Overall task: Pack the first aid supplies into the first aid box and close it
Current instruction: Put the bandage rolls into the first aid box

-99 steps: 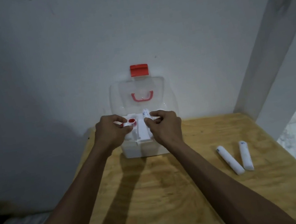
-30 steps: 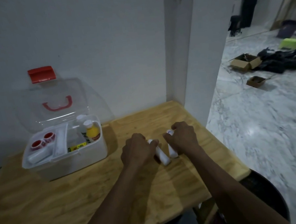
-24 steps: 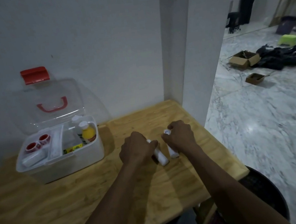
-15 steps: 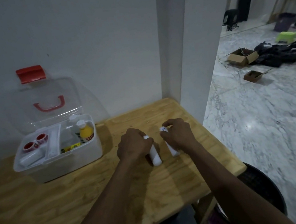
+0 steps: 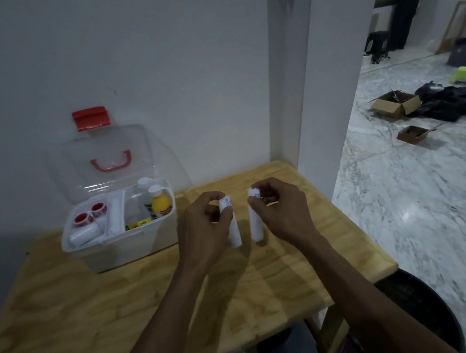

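Note:
The first aid box [image 5: 134, 248] stands open at the left of the wooden table [image 5: 95, 313], its clear lid [image 5: 105, 163] with a red latch leaning against the wall. Inside I see two red-capped items [image 5: 88, 213], a white tray, and a yellow bottle [image 5: 160, 204]. My left hand [image 5: 206, 233] holds one white bandage roll [image 5: 234, 232] lifted above the table. My right hand [image 5: 282, 214] holds a second white roll [image 5: 255, 223] beside it. Both rolls hang nearly upright, a little apart, to the right of the box.
A white wall corner [image 5: 296, 79] rises just behind the table's right end. The table edge [image 5: 385, 265] drops to a marble floor [image 5: 437, 208]. Cardboard boxes [image 5: 395, 104] and dark clothes lie far off. A dark round stool [image 5: 416, 315] sits below the table's corner.
Both hands have taken a white roll off the table and raised them. Earlier the rolls lay flat under my hands; before that my hands were at the box.

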`<move>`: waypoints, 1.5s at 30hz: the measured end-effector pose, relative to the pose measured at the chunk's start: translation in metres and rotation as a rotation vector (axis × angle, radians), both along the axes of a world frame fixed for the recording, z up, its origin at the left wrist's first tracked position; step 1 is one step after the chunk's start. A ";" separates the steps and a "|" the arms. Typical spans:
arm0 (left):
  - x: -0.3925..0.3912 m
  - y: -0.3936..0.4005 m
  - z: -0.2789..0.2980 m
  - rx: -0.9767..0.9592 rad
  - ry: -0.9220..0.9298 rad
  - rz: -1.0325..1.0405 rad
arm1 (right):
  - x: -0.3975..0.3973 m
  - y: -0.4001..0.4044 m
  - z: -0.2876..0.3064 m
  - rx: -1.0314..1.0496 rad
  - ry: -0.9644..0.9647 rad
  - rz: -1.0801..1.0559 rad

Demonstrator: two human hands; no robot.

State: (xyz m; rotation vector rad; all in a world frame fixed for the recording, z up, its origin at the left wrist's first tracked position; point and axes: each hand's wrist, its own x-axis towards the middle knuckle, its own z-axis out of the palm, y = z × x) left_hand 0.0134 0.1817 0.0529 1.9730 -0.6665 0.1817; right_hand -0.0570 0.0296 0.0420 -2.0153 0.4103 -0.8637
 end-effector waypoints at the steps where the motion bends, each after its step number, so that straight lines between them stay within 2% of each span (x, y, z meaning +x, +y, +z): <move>1: -0.001 0.006 0.002 -0.028 -0.021 0.001 | 0.000 0.004 0.003 -0.008 -0.019 0.009; 11: 0.010 0.071 0.046 -0.231 -0.188 0.135 | 0.029 0.058 0.048 -0.048 -0.192 0.130; 21: 0.061 0.109 0.065 -0.265 -0.246 0.283 | 0.087 0.098 0.070 -0.041 -0.223 0.209; 31: 0.084 0.105 0.039 -0.183 -0.191 0.209 | 0.112 0.100 0.051 -0.059 -0.141 0.239; 36: 0.086 0.104 0.025 -0.098 -0.111 0.150 | 0.113 0.100 0.038 -0.097 -0.080 0.248; 45: 0.087 0.106 0.014 0.051 -0.078 0.139 | 0.114 0.097 0.021 -0.140 0.054 0.251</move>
